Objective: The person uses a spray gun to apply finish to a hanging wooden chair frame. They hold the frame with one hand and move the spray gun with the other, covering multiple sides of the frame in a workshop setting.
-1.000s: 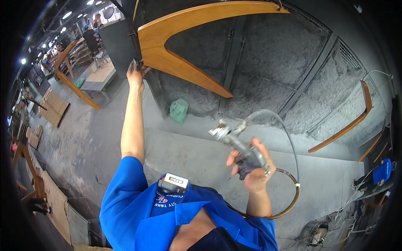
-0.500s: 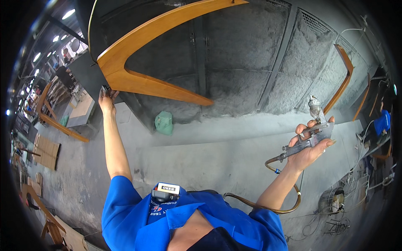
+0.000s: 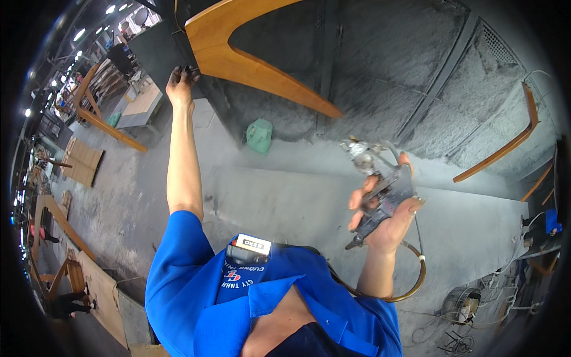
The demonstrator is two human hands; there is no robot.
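Observation:
My left hand (image 3: 181, 87) reaches up at the far left, its fingers pinched round a small dark piece at the corner of a V-shaped wooden furniture part (image 3: 211, 49). What that piece is I cannot make out. The orange-brown part hangs in front of a dark wall, and its upper arm runs out of view. In my right hand (image 3: 392, 223) is a metal spray gun (image 3: 383, 199), held in front of me with its cup end pointing up and left, slightly blurred. A brown hose (image 3: 421, 276) loops from the gun down past my right forearm.
Another bent wooden part (image 3: 505, 149) hangs at the right wall. A green bag (image 3: 259, 136) lies at the wall's foot. Wooden frames (image 3: 98, 116), a table (image 3: 143, 107) and stacked boards (image 3: 82, 162) stand left. A round drum-like thing (image 3: 461, 304) and tangled hoses lie at lower right.
My right hand has swung left with the spray gun, which has turned to point further left. My left hand stays at the wooden part's corner. The whole view has shifted.

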